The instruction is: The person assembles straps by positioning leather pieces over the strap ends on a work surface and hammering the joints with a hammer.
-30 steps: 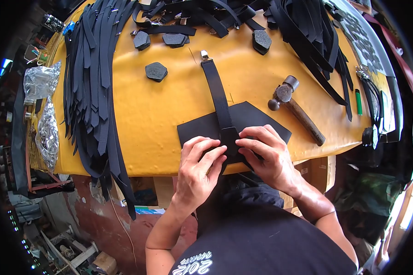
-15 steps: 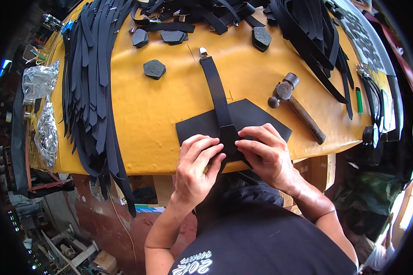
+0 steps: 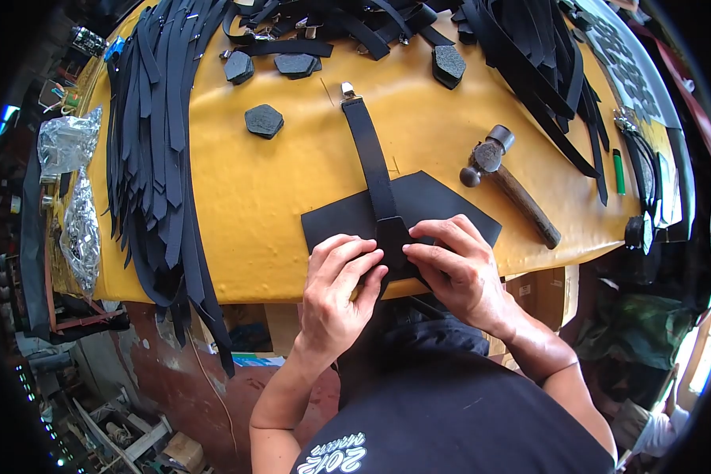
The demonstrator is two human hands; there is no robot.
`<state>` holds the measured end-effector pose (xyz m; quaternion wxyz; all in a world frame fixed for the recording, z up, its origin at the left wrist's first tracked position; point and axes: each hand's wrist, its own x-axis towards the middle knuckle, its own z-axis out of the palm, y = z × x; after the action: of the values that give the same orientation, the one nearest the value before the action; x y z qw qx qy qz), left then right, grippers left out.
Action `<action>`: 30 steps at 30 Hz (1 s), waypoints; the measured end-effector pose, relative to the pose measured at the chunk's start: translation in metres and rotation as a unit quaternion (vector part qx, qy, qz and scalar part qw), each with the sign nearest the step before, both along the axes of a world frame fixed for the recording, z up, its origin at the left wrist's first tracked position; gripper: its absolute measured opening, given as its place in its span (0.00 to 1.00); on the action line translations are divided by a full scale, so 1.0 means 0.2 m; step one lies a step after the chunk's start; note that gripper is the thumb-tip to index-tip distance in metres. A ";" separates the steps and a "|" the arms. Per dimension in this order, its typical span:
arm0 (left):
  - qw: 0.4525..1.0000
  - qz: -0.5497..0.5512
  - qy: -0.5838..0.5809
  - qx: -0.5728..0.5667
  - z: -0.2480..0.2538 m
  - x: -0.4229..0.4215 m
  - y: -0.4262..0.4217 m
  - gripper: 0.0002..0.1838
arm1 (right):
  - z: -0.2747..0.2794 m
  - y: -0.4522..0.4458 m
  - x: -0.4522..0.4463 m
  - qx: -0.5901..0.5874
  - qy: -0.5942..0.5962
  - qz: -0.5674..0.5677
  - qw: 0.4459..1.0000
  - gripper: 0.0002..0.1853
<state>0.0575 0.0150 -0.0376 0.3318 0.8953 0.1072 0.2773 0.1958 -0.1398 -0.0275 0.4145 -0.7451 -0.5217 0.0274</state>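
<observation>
A black suspender strap (image 3: 368,154) runs down the yellow table, its silver metal clip (image 3: 348,91) at the far end. The strap's near end meets a black joining patch (image 3: 393,237) at the table's front edge, with more straps hanging below it. My left hand (image 3: 339,276) pinches the patch's left side with fingers curled. Opposite it, my right hand (image 3: 453,257) has its fingertips closed on the patch's right side. Under the strap lies a flat black sheet (image 3: 442,205) with angled corners. The undersides of the fingertips are partly hidden.
A ball-peen hammer (image 3: 520,186) lies right of the sheet. Stacks of small black pentagonal pieces (image 3: 264,121) sit farther back. Many black straps (image 3: 154,158) hang over the left side, with more straps (image 3: 529,71) at the back right. Plastic bags (image 3: 79,229) lie at the left edge.
Both hands stay on the patch in nearly the same pose. The view has shifted very slightly; nothing else has visibly moved.
</observation>
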 end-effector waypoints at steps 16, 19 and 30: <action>1.000 0.018 -0.011 0.015 0.00 0.02 -0.01 0.13 | -0.02 -0.02 0.00 0.017 0.003 0.010 1.000 0.19; 1.000 0.018 -0.014 0.015 -0.01 0.02 -0.01 0.13 | -0.02 -0.02 0.01 0.020 0.002 0.012 1.000 0.20; 0.999 0.019 -0.028 0.013 -0.02 0.02 -0.01 0.14 | -0.02 -0.02 0.02 0.018 -0.022 0.027 0.999 0.20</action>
<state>0.0609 0.0120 -0.0423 0.3177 0.8894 0.1109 0.3095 0.1994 -0.1429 -0.0322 0.4153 -0.7239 -0.5507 0.0131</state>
